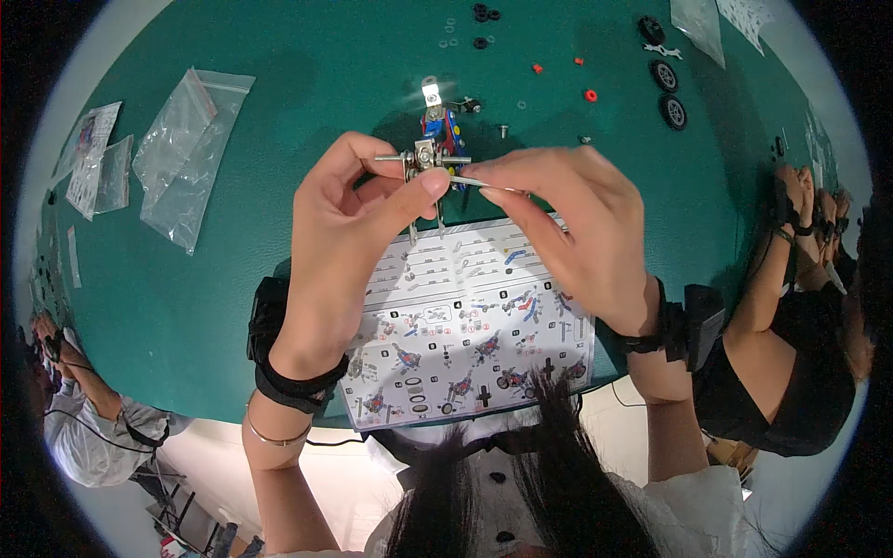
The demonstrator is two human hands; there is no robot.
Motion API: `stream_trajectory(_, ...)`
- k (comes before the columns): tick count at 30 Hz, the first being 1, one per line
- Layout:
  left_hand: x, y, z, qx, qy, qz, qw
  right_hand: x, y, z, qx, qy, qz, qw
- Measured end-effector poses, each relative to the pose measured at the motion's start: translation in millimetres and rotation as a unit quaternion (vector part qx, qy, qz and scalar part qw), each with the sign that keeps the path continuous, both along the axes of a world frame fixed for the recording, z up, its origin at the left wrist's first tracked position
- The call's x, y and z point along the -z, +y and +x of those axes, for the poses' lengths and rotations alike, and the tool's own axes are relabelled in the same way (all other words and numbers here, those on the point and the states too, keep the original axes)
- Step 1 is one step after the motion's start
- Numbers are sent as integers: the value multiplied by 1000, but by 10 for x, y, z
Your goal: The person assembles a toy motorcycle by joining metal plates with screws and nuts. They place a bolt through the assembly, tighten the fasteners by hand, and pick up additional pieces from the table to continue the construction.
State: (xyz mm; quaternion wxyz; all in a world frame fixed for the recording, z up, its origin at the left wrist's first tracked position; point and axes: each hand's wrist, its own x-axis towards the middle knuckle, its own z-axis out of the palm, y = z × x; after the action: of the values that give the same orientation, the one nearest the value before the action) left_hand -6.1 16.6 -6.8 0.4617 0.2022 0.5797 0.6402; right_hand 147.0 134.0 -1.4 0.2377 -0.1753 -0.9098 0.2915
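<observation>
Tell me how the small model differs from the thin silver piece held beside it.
The model has many parts, with blue and red ones; the silver piece is slim and plain. The left hand holds the model; the right hand pinches the silver piece. Both show shiny, silver-coloured surfaces.

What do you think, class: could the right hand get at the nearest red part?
Probably yes: only a small loose part lies between the right hand and the nearest red part, though that hand already grips a thin metal piece.

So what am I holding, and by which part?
Left hand: the part-built model, by its near, silvery end. Right hand: a thin metal piece, pinched toward its right end.
</observation>
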Motion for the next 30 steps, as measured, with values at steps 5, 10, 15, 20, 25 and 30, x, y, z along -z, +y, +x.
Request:
stream_trajectory(5,-81,51,56,16,24,3,1000,-214,88,72,27,8,189,982)
stream_trajectory(10,-30,52,24,9,39,-1,999,-89,34,16,24,20,151,988)
stream_trajectory(15,-74,35,5,3,62,1,998,-114,-79,-25,55,45,60,996)
stream_trajectory(20,-33,28,-2,-1,61,14,998,-109,-121,13,90,27,29,995)
stream_trajectory(25,-2,43,5,-9,61,24,998,-202,-149,46,121,-16,-134,983)
stream_trajectory(30,29,34,0,-15,58,39,997,-282,-122,39,113,-68,-265,955)
